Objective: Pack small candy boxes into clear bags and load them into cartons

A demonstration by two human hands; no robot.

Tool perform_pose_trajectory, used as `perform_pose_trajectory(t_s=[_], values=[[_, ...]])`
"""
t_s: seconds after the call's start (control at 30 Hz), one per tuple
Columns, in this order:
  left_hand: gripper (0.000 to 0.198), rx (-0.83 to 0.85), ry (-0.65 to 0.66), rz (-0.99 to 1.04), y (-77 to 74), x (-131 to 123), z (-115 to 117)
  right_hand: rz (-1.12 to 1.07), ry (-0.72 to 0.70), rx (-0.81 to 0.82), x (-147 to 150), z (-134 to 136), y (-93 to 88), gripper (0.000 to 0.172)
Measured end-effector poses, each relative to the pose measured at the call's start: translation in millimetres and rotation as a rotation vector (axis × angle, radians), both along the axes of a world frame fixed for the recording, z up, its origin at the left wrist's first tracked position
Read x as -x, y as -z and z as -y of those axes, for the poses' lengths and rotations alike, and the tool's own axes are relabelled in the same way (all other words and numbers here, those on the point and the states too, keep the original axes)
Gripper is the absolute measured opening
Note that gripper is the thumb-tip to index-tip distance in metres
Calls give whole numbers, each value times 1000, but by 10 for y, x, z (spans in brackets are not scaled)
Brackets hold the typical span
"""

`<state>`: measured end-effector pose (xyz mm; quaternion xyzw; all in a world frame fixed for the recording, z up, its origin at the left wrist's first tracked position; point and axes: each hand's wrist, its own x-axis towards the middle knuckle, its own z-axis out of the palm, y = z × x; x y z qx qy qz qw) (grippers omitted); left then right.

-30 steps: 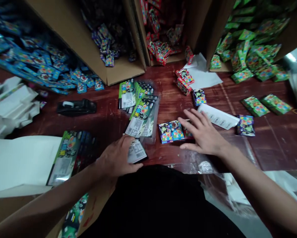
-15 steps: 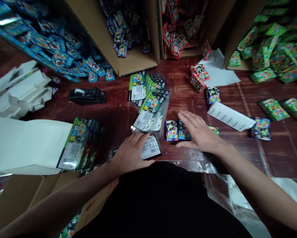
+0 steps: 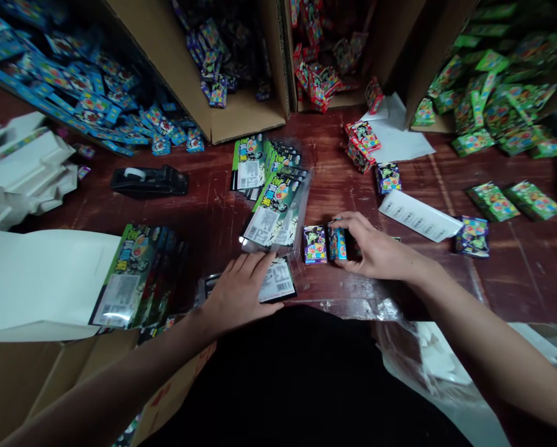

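Note:
My left hand (image 3: 241, 292) lies flat with fingers stretched out on a black packet with a white barcode label (image 3: 278, 282) at the near edge of the dark red table (image 3: 213, 217). My right hand (image 3: 374, 251) curls its fingers round a small blue box (image 3: 338, 243), tipped up on its side. A purple box (image 3: 314, 244) stands just left of it. A fanned stack of green-and-black packets in clear sleeves (image 3: 273, 198) lies beyond my left hand.
Open cardboard cartons at the back hold blue (image 3: 96, 105), purple (image 3: 213, 56), red (image 3: 318, 68) and green (image 3: 497, 93) boxes. A black tape dispenser (image 3: 148, 181), white folded cartons (image 3: 22, 174), a white sheet (image 3: 40, 279), a label strip (image 3: 420, 215) and loose boxes lie around.
My right hand went from lying flat over the small boxes to curling round the blue one and tipping it up. My left hand stays on the labelled packet.

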<state>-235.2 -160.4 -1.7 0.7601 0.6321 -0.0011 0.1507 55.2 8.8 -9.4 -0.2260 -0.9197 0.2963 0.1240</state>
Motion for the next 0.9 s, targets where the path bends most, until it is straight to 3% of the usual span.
perform_pose_trajectory(t_s=[0.2,0.37,0.4,0.57,0.7,0.9], values=[[99,-52,-91,77,-23,7,47,227,-6,-190,-191,-146,24,56],[88,-69,-126,97,-44,31,62,208,-11,-178,9,-70,153,107],[86,-65,-127,95,-48,37,64,195,-26,-181,83,-39,185,110],[84,-54,-132,101,-78,67,95,95,-97,-136,395,169,219,86],[89,-84,-148,146,-82,80,125,-1,17,-128,491,431,129,89],[89,-134,-101,183,-40,48,68,63,-42,-102,502,687,141,89]])
